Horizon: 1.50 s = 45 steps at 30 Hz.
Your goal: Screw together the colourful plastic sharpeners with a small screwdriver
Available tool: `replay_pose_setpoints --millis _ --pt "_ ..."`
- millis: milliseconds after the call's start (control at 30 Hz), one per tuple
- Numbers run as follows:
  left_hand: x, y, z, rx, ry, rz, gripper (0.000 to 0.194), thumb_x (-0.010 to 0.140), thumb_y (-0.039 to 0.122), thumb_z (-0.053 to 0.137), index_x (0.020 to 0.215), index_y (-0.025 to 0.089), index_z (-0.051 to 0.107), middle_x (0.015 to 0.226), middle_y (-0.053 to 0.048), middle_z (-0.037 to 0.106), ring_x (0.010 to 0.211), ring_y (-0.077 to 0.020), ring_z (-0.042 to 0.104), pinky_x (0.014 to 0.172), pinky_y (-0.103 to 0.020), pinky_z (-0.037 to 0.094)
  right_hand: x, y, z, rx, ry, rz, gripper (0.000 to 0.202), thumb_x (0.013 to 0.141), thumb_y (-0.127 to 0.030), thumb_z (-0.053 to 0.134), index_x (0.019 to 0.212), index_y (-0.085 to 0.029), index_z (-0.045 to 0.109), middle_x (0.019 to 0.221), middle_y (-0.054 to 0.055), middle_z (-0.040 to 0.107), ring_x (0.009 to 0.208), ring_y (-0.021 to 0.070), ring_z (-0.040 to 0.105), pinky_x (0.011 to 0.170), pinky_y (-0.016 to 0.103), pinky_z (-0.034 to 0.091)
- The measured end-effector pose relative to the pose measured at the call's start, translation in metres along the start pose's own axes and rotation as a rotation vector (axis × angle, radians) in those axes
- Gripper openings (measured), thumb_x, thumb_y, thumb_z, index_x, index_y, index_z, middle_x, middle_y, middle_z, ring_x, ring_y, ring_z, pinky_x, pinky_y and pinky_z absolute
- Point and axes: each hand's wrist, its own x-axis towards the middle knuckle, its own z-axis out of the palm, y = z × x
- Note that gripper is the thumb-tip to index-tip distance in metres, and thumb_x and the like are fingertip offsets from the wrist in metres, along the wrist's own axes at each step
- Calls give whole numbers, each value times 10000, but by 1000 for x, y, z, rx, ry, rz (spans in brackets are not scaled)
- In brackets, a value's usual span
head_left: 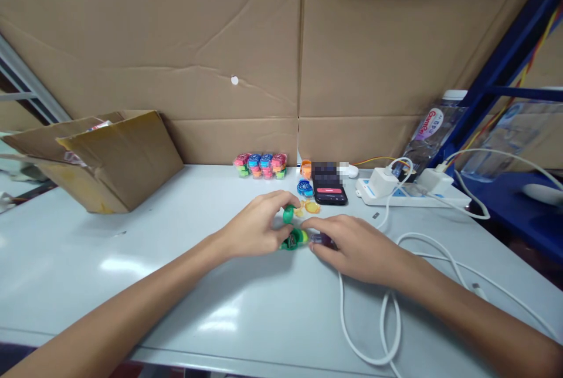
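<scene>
My left hand is curled, with a round green plastic piece between its thumb and index finger. Below that piece, a small green case with a yellow-green end lies by the left thumb. My right hand comes in from the right, thumb and index finger around a dark purple, partly see-through piece. Its fingertips are close to the case's yellow-green end. Just beyond the hands lie a yellow see-through piece, a blue piece and an orange piece.
Several colourful small toys stand in a row before the cardboard wall. A phone lies right of them. An open cardboard box is at left. At right are a power strip, white cables and a tilted bottle.
</scene>
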Motion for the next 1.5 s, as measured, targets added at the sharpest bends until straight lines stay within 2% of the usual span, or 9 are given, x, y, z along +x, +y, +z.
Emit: replay_pose_setpoints --millis 233,533,767,967,1033,1167,1233,1367,1500 --pt "7 -8 6 -180 112 5 189 820 303 734 830 183 588 878 9 672 804 -132 592 780 -289 480 1 3 5 42 124 -22 209 927 -275 560 1063 -234 714 783 5 663 704 167 580 676 291 380" --pt "7 -8 8 -375 -41 -5 232 947 364 637 868 149 675 758 -9 679 697 -118 608 672 -244 488 2 0 6 85 205 -26 213 933 -247 546 1069 -208 705 786 8 660 668 162 558 641 302 393" --pt "8 -25 7 2 90 12 157 922 302 645 907 154 696 913 -52 695 831 -166 616 796 -306 496 -1 6 5 123 393 -167 283 915 -116 549 1162 -187 667 1082 73 657 970 195 640 855 335 490" --pt "13 -41 8 161 55 -53 147 914 206 599 937 133 725 1010 -102 714 899 -211 659 867 -354 521 1 10 4 24 512 -286 244 977 -107 536 1127 -220 693 1171 80 644 1105 215 610 953 405 471" --pt "12 -42 8 167 37 -35 203 929 178 549 1023 132 724 1078 -113 717 940 -218 670 888 -360 531 1 8 2 -33 629 -290 179 965 -185 624 1115 -223 714 1139 82 645 1058 227 614 930 439 468" --pt "10 -38 5 148 44 21 323 937 171 511 1217 140 669 1260 -134 672 1101 -242 654 982 -397 523 0 4 -5 60 748 -345 199 950 -251 683 1128 -168 715 984 65 641 757 124 598 681 297 509" --pt "9 -33 0 146 64 40 305 919 180 540 1187 153 684 1255 -127 666 1155 -256 628 1024 -421 499 0 2 -6 94 772 -350 192 949 -237 687 1123 -158 701 975 62 672 747 110 610 660 263 521" --pt "7 -19 -6 -10 -110 24 183 881 211 617 1002 162 745 978 -66 728 891 -193 659 788 -315 531 0 0 -2 284 753 -248 246 943 -276 701 1174 -203 663 979 39 720 849 131 688 755 267 589" --pt "4 -7 -2 -254 -294 2 161 879 169 614 960 135 750 891 -51 758 752 -138 653 648 -241 490 -1 -1 3 580 655 -130 446 951 -331 684 1364 -276 522 962 9 734 748 130 723 681 279 627"
